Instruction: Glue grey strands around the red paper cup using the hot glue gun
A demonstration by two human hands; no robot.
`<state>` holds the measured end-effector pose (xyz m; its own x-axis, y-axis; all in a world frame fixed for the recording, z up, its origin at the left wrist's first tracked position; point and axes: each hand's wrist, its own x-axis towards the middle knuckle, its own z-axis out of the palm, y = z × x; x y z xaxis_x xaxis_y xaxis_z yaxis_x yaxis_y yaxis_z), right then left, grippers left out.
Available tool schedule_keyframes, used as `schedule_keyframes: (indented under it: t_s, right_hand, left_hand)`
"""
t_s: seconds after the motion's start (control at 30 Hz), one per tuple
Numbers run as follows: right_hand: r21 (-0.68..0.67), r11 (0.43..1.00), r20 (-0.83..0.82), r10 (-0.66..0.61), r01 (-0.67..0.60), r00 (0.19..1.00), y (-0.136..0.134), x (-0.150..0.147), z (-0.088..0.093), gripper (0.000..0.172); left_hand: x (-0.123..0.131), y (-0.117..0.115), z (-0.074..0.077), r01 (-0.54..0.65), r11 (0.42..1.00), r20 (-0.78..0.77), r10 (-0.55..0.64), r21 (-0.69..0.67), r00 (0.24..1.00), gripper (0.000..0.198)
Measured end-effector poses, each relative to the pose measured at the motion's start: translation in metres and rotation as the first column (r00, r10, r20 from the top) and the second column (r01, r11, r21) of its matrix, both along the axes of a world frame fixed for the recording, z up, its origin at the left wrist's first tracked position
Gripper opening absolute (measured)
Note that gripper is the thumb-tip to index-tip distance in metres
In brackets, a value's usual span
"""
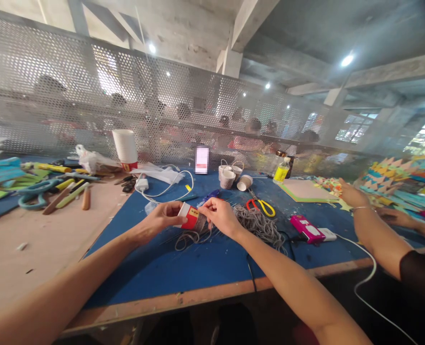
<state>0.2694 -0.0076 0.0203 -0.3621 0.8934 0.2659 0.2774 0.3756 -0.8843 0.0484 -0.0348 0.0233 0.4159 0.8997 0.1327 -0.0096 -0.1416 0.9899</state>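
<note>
A red and white paper cup (189, 216) lies tilted on its side above the blue mat, its lower part wrapped in grey cord. My left hand (167, 214) is closed on the cup's white end. At the wrapped end, my right hand (217, 214) pinches the grey cord with its fingertips. Loose loops of cord hang below the cup. A heap of grey cord (258, 225) lies just right of my right hand. Scissors with red and yellow handles (266, 208) rest behind the heap.
Small wrapped cups (227, 178), a lit phone (201, 160) and stacked paper cups (125, 146) stand at the back. Tools (70, 194) lie left. A pink box (306, 229), a bottle (281, 170) and paper sheets (307, 190) are right, near another person's arms (373, 230).
</note>
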Motion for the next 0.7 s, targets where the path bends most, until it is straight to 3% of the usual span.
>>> schedule_keyframes:
  t_s: [0.27, 0.7]
  right_hand:
    - [-0.029, 1.000, 0.010, 0.012, -0.012, 1.000, 0.0018, 0.0004, -0.0003, 0.021]
    - [0.051, 0.999, 0.019, -0.019, 0.018, 1.000, 0.0077, 0.0036, -0.0043, 0.026]
  left_hand:
    - [0.0007, -0.0005, 0.0014, 0.000, 1.000, -0.010, 0.000, -0.008, 1.000, 0.025]
    - [0.0034, -0.0020, 0.0004, -0.014, 1.000, 0.014, 0.014, -0.001, 1.000, 0.026]
